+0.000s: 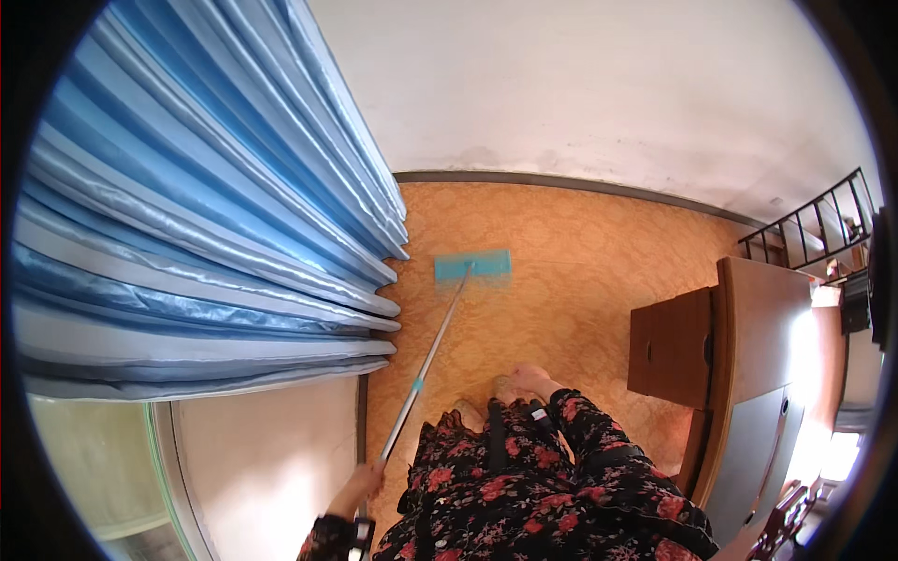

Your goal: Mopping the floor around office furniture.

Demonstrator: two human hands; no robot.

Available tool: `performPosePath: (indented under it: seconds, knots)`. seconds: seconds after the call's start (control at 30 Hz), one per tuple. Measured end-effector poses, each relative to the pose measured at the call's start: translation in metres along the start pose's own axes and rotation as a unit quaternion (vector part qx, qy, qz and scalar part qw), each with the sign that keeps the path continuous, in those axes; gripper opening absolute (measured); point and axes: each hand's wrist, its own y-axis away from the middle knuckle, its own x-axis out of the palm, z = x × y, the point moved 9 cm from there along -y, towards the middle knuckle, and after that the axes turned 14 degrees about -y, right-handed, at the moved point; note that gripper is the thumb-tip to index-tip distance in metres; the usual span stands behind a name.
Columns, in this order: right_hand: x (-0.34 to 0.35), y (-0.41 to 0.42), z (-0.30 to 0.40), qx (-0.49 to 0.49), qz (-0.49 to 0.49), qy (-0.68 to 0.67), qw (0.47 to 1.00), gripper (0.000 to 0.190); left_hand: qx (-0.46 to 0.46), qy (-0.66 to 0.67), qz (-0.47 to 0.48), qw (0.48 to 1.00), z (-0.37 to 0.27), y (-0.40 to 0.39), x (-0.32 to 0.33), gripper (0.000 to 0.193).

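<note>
My left hand (370, 480) is closed around the silver metal pole (433, 349) of a flat floor mop or broom, at the lower left. The pole has a teal collar (418, 383) and slants up to a wide teal head (473, 266), which rests on the orange patterned floor near the curtain. The head's lower edge is blurred. My right hand (531, 377) hangs low in front of my body, beside my feet, away from the pole. Its fingers look bent, but their shape is too small to tell, and no object shows in it.
Long blue and silver curtains (231, 224) hang at the left, down to near the floor. A white wall with a dark baseboard (561, 184) runs across the far side. A wooden desk with drawers (670, 347) stands at the right, with a black metal rack (807, 231) beyond it.
</note>
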Motion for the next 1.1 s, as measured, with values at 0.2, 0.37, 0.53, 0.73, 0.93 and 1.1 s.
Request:
performPosePath:
  seconds: [0.2, 0.37, 0.53, 0.73, 0.93, 1.1]
  knots:
    - [-0.021, 0.039, -0.097, 0.073, -0.138, 0.008, 0.988, 0.017, 0.053, 0.090, 0.017, 0.994, -0.139, -0.088, -0.016, 0.052]
    - [-0.004, 0.066, -0.109, 0.130, -0.087, -0.065, 0.985, 0.019, 0.068, -0.004, -0.010, 0.998, -0.107, -0.080, 0.009, 0.054]
    - [-0.014, 0.057, -0.113, 0.105, -0.085, -0.063, 0.989, 0.023, 0.055, -0.103, 0.003, 0.993, 0.032, 0.005, 0.062, 0.055]
    - [-0.017, 0.024, -0.085, 0.094, -0.029, -0.063, 0.993, 0.025, -0.065, -0.062, 0.126, 0.988, 0.134, 0.040, 0.107, 0.059]
    - [-0.007, 0.010, -0.085, 0.055, -0.070, -0.157, 0.984, 0.024, -0.043, -0.068, 0.103, 0.991, 0.014, 0.029, 0.069, 0.057]
    - [-0.010, 0.019, -0.103, 0.059, -0.076, -0.132, 0.987, 0.024, 0.065, 0.041, 0.058, 0.995, -0.141, -0.064, 0.075, 0.057]
